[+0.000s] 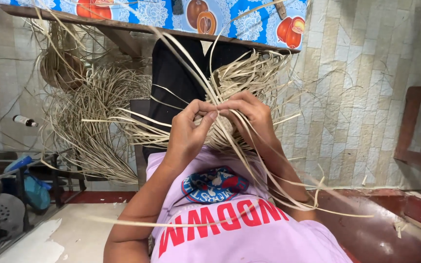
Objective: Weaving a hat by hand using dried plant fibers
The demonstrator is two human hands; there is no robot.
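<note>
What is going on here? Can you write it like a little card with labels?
Left hand: left hand pinches thin straw strips
Right hand: right hand pinches the same strips, fingertips almost meeting the left
Being worked: a half-woven straw piece on the lap
Beside it: a loose straw pile on the tiled floor
Above: a table with a blue fruit-patterned cloth
Far left: a small bottle lying on the floor
Clothes: pink shirt, black trousers
</note>
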